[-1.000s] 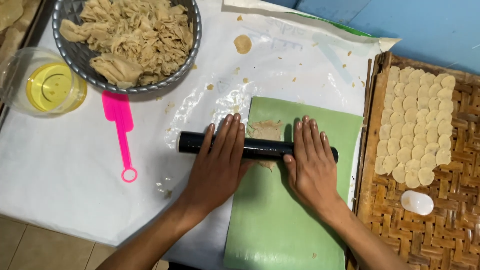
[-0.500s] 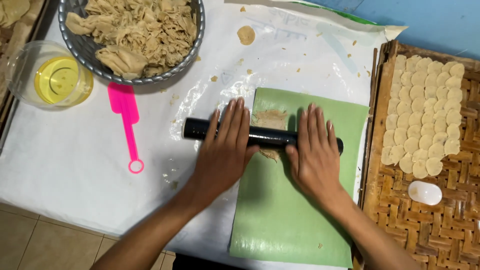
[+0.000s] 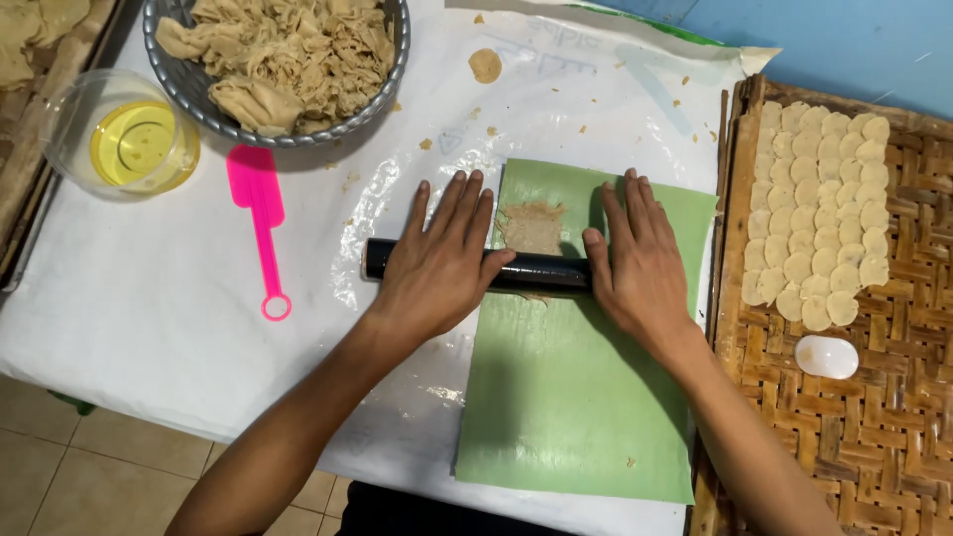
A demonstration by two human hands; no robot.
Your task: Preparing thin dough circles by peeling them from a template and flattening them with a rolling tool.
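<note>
Head view: your left hand (image 3: 437,258) and right hand (image 3: 640,258) lie flat, fingers spread, palms pressing the black rolling pin (image 3: 536,272) across the green sheet (image 3: 576,397). Flattened dough (image 3: 533,226) sits just beyond the pin. Pink scraper (image 3: 260,213) lies left, well apart.

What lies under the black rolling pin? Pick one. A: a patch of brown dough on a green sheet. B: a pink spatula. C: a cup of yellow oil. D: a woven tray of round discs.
A: both hands, left hand and right hand, press the black rolling pin across the brown dough, which lies on the green sheet.
</note>
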